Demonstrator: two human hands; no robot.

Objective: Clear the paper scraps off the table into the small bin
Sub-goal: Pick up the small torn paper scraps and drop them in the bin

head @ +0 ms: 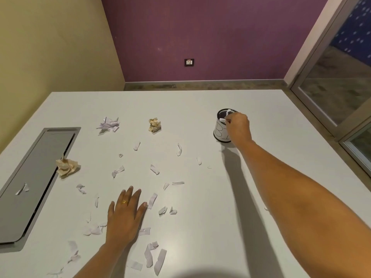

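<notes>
Head cam, looking down on white table [200, 105].

R hand [239, 125]: arm stretched to far right of table, hand at near rim of small bin [219, 134]. Fingers curled, thumb + fingertips pinching a white scrap [222, 119] right at the rim, not let go. 2nd white piece [228, 112] shows inside bin against the black mesh.

Small bin: black mesh cup, upright, w/ white paper label round it bearing hand-drawn letters; hand hides part of label. Stands far right, well apart from most of the litter.

L hand [125, 215]: flat, palm down on table near front centre. Fingers straight, close together, holding nothing. Gold ring [124, 202] on one finger. Thumb tip just beside a long strip [152, 200]; touching or not, can't tell.

Paper scraps [154, 169]: many, white/pale lilac, torn strips + bits, scattered over centre + front-left of table, thickest round L hand and wrist. A few lie nearer the bin, e.g. small one [198, 160].

Crumpled balls, 3:
- lilac-white ball [109, 123], far left-centre
- small tan ball [154, 125], far centre
- larger tan ball [67, 167], at left, overlapping edge of grey hatch panel [30, 197] set in tabletop

One scrap [23, 189] lies on the panel itself.

Bkgd: purple wall w/ socket [189, 62], yellowish wall at left, glass door [331, 87] at right.
</notes>
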